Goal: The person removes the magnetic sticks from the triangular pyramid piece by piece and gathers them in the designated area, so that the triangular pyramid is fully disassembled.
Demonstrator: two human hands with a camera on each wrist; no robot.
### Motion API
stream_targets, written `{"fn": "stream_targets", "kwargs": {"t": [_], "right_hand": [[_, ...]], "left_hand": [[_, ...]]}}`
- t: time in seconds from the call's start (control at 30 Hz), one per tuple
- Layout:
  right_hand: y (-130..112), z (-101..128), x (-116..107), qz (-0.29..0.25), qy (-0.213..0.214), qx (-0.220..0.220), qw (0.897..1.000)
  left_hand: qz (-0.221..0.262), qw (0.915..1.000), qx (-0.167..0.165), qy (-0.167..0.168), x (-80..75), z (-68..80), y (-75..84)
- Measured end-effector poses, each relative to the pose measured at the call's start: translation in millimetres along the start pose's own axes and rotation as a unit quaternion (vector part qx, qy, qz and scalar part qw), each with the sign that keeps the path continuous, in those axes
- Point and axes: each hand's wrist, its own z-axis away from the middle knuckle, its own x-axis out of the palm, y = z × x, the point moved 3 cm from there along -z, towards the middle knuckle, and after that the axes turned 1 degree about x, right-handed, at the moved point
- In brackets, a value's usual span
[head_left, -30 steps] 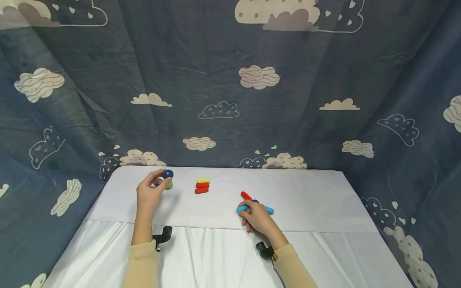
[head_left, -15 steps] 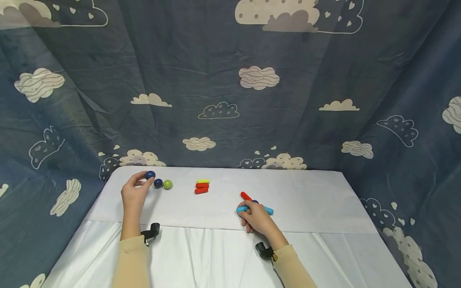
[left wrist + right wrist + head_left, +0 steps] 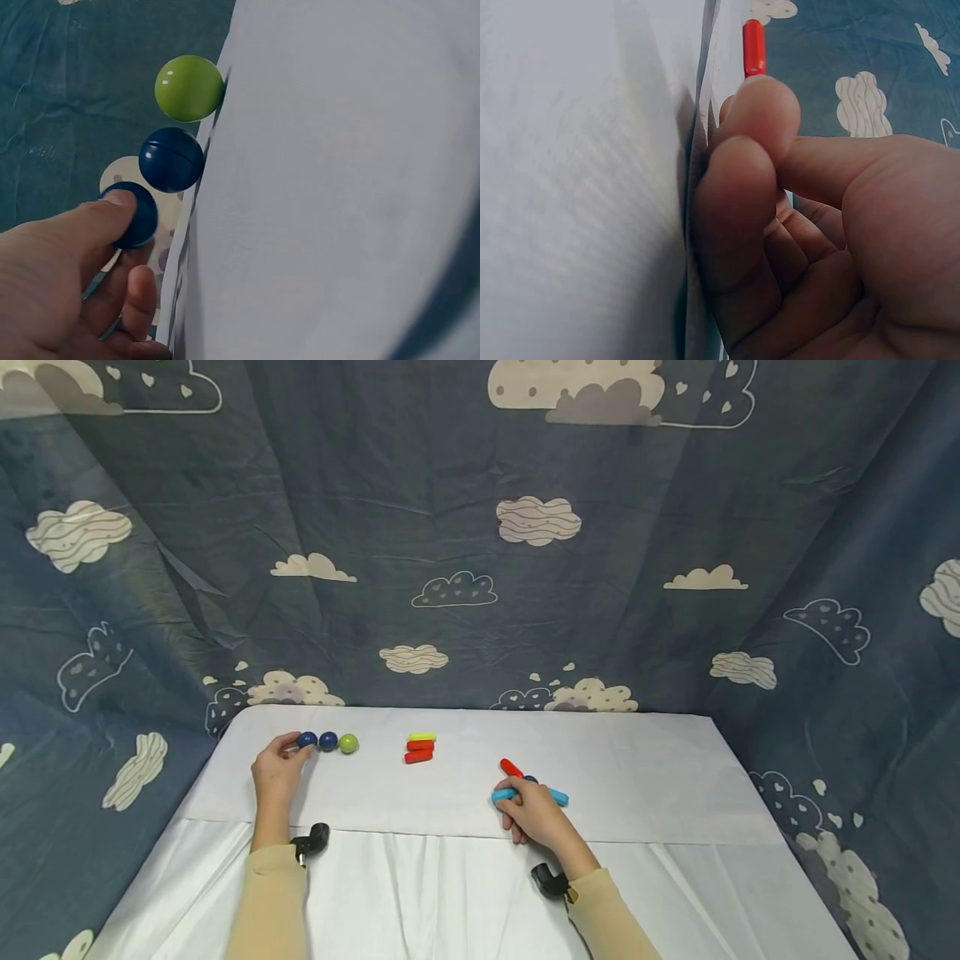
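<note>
My left hand (image 3: 275,774) pinches a glossy dark blue ball (image 3: 142,221) between thumb and fingers at the left of the white table. Beside it sit a second dark blue ball (image 3: 327,741) and a green ball (image 3: 348,743), forming a row. My right hand (image 3: 536,812) rests low over the table, its fingers curled at a light blue stick (image 3: 503,794). Another light blue piece (image 3: 559,797) shows past the knuckles. A red stick (image 3: 511,767) lies just beyond that hand, and a dark blue round thing (image 3: 531,779) is mostly hidden behind it.
Two red sticks (image 3: 419,757) and a yellow-green stick (image 3: 422,737) lie stacked in a column near the table's middle. White cloth covers the table (image 3: 637,777). A dark curtain with cloud prints (image 3: 450,635) hangs behind its back edge.
My left hand has moved left from over the green ball and lowered its blue ball to the row's left end. The right hand stays in place.
</note>
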Motion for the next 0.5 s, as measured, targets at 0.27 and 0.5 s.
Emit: {"fn": "stream_targets", "kwargs": {"t": [0.27, 0.5], "right_hand": [[-1.4, 0.5, -0.6, 0.001, 0.004, -0.005, 1.0], [-0.3, 0.3, 0.3, 0.001, 0.002, -0.012, 1.0]], "left_hand": [[-0.003, 0.9998, -0.009, -0.018, 3.2, -0.1, -3.4], [-0.02, 0.9992, -0.02, -0.027, 6.6, -0.6, -5.7]]}}
